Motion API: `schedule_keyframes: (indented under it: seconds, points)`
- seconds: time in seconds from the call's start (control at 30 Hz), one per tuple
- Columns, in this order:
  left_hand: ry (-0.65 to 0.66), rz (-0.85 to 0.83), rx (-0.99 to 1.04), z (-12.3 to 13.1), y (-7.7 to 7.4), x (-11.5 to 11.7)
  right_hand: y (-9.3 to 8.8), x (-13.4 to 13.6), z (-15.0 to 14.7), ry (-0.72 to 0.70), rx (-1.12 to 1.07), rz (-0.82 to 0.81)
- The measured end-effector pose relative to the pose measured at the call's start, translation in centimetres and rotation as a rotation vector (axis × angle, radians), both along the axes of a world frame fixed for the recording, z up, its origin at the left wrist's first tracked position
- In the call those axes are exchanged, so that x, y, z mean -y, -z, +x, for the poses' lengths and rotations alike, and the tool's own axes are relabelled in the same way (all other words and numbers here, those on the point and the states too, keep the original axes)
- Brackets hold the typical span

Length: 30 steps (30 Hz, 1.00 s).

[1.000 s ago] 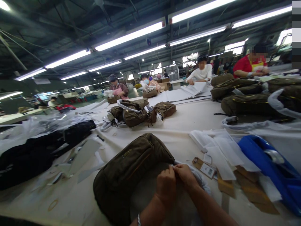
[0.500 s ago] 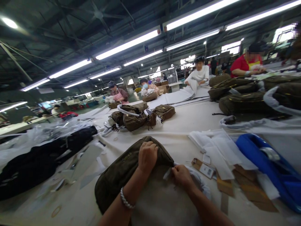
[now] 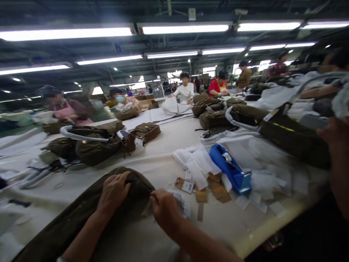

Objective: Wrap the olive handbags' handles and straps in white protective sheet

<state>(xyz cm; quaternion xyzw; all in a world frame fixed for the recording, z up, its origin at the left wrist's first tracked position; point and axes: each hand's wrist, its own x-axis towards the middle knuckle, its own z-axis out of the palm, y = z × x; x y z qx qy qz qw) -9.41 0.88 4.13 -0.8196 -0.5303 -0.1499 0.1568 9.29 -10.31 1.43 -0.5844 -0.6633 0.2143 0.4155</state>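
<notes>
An olive-green bag [image 3: 81, 211] lies on the white table [image 3: 163, 145] right in front of me. My left hand [image 3: 113, 193] rests on the bag's far corner with its fingers curled over the edge, gripping the fabric. My right hand [image 3: 165, 211] is closed beside the bag's right end, pinching a piece of white wrapping [image 3: 181, 202] that shows under and past it. Pale material covers the bag's near part between my forearms.
A blue tape dispenser [image 3: 230, 169] stands to the right among white paper sheets [image 3: 196, 163] and brown tags [image 3: 185, 185]. More olive bags [image 3: 95, 143] lie at the left and along the far right. Several other people work at the far side. A person's arm [image 3: 338, 160] is at the right edge.
The view has swung to the right and dropped. My left hand moved from beside my right hand onto the bag's far corner and stays there. My right hand keeps its pinch.
</notes>
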Motion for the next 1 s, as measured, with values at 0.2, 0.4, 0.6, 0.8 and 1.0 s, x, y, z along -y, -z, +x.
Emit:
schedule_keyframes:
  seconds: [0.2,0.4,0.6,0.8,1.0]
  points:
    - [0.122,0.139,0.006,-2.8,1.5,-0.7,0.8,7.2,9.0,0.254,0.067,0.153]
    - [0.097,0.146,0.063,-4.1,3.6,-2.3,6.8,13.9,24.1,0.827,0.612,0.106]
    - [0.111,0.151,0.032,-4.1,4.5,-2.6,9.8,14.7,25.0,0.969,0.704,-0.069]
    - [0.115,0.132,0.039,-3.9,4.1,-2.0,10.4,12.9,20.6,0.828,0.741,-0.019]
    - [0.082,0.134,0.054,-3.4,3.9,-1.6,9.9,11.2,17.4,0.682,0.667,-0.069]
